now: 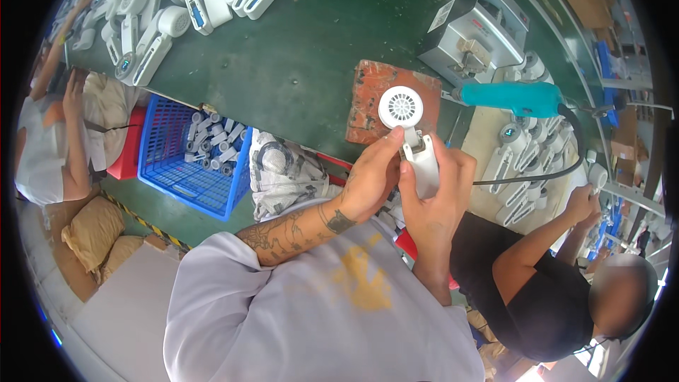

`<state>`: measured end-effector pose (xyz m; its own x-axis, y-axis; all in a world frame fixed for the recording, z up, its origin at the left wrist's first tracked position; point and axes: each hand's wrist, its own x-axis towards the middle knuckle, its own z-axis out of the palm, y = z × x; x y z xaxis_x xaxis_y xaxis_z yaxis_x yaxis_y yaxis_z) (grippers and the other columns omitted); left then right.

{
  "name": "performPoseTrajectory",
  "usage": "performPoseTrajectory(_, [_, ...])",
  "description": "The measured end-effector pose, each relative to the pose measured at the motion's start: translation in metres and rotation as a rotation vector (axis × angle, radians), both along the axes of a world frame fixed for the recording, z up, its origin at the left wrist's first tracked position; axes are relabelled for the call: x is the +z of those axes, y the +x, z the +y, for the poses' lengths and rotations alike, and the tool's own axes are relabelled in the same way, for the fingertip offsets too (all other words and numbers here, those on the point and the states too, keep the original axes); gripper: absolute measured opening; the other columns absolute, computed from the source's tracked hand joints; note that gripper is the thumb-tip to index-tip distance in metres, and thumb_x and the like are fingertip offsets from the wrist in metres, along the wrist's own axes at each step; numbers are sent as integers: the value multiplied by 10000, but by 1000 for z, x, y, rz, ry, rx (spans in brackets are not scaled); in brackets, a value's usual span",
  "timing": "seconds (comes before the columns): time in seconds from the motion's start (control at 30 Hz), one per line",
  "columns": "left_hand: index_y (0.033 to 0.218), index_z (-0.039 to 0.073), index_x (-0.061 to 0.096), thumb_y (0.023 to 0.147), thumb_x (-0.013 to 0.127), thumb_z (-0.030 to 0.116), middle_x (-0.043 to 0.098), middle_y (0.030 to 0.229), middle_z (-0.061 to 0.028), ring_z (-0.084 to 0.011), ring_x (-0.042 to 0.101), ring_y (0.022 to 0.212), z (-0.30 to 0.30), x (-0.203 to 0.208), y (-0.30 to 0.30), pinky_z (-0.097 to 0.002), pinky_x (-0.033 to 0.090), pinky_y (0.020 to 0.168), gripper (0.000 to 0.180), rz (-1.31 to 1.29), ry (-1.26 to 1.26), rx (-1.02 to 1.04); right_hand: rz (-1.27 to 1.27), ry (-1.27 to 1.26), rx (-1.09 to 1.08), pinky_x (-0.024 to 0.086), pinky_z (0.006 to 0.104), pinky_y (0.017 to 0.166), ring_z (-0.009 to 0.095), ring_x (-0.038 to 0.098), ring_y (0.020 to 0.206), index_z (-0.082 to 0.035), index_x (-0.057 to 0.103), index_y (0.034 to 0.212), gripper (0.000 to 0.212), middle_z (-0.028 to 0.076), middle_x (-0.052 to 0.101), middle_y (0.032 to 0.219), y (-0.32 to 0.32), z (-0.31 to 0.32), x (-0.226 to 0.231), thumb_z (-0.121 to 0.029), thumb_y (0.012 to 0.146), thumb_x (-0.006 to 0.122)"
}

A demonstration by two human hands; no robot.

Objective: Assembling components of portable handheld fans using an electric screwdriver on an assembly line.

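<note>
The lower end of the white handheld fan point(423, 163) is hidden by the fingers of the right hand point(438, 201); most of the left hand's point(375, 170) fingers are out of sight beneath its thumb. Beyond the fingertips, leftward, the picture's edge cuts off a heap of white fans point(173, 21). Right of the fingers, a co-worker's head point(622, 297) is blurred.

Fisheye view from the wearer's head
It looks down and forward over the bench point(297, 49) from close above its near edge.
</note>
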<state>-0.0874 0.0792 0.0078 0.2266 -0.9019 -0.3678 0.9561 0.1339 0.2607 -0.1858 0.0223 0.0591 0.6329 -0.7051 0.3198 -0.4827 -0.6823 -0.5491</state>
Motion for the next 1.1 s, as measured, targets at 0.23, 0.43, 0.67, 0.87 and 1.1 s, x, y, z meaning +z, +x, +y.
performPoseTrajectory(0.23, [1286,14,565,1079,459,354,635,1207,-69,-141,590,1113,0,-1,1,-331,461,997,412,24,-4,9,72,35,-11,527,395,773,302,606,970,-14,611,1306,564,158,523,1092,7,-3,-8,-94,782,804])
performPoseTrajectory(0.43, [1279,9,582,1030,569,200,642,1210,-68,-127,585,1122,5,-3,0,-314,483,956,314,-131,-1,-51,36,-7,18,514,378,772,284,592,949,-23,595,1348,628,145,518,1088,-1,-5,-23,-52,758,807])
performPoseTrajectory(0.67, [1255,1,602,983,641,117,686,1134,-67,-131,648,1032,6,5,5,-316,543,893,298,-292,42,4,-43,53,81,470,353,849,278,509,1052,-73,580,1391,698,139,478,1170,-8,3,-17,-83,741,832])
performPoseTrajectory(0.87, [1300,-37,532,1002,618,231,667,1196,-189,-286,670,1089,9,9,28,-443,542,988,410,-210,-51,69,-346,579,106,478,320,695,177,573,797,3,565,1165,531,118,609,1034,-20,3,-28,-306,821,827])
performPoseTrajectory(1.1, [1357,-28,490,998,608,391,637,1215,-138,-238,621,1126,3,14,31,-423,509,1014,565,-311,10,73,-358,597,125,405,294,523,150,518,566,18,625,855,262,81,578,673,-9,9,-31,-216,964,670])
